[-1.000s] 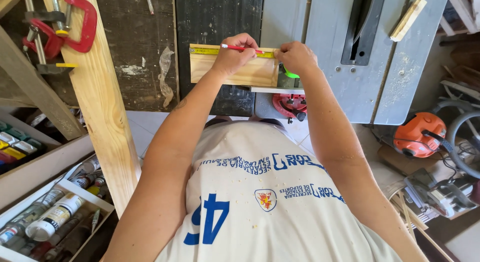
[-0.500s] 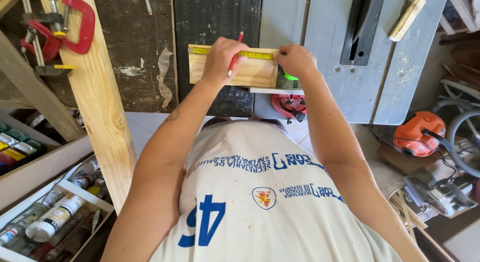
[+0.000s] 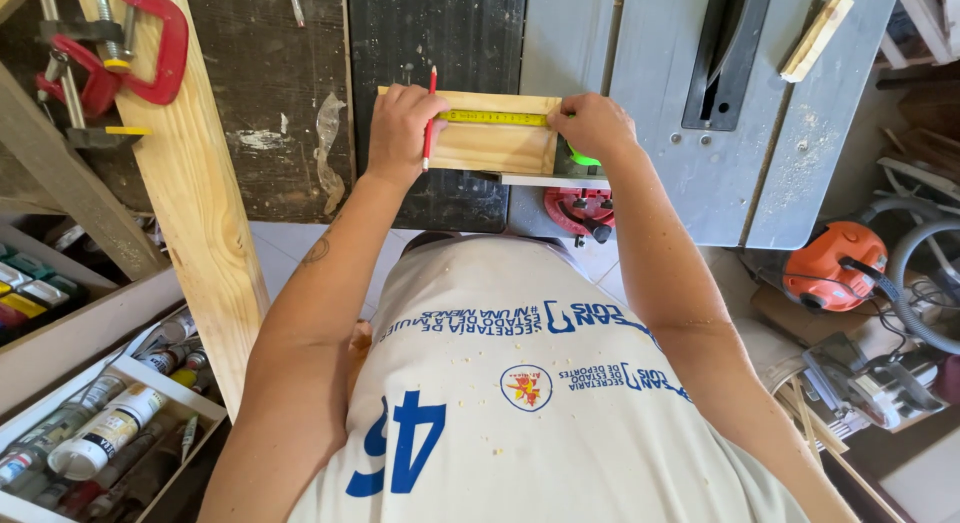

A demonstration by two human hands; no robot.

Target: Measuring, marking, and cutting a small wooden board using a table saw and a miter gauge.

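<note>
- Our left hand (image 3: 400,128) grips a red pencil (image 3: 429,118) over the small pale wooden board (image 3: 495,143).
- Our right hand (image 3: 592,123) pins the yellow measuring tape (image 3: 492,117) along the board's far edge.
- The board lies on the counter (image 3: 650,73), where dark panel meets grey saw top.

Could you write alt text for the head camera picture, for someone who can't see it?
Seen from above, a person's left hand holds a red pencil on a small wooden board, while the right hand pins a yellow tape measure along its top edge. Red clamps grip a plank at left.
</note>
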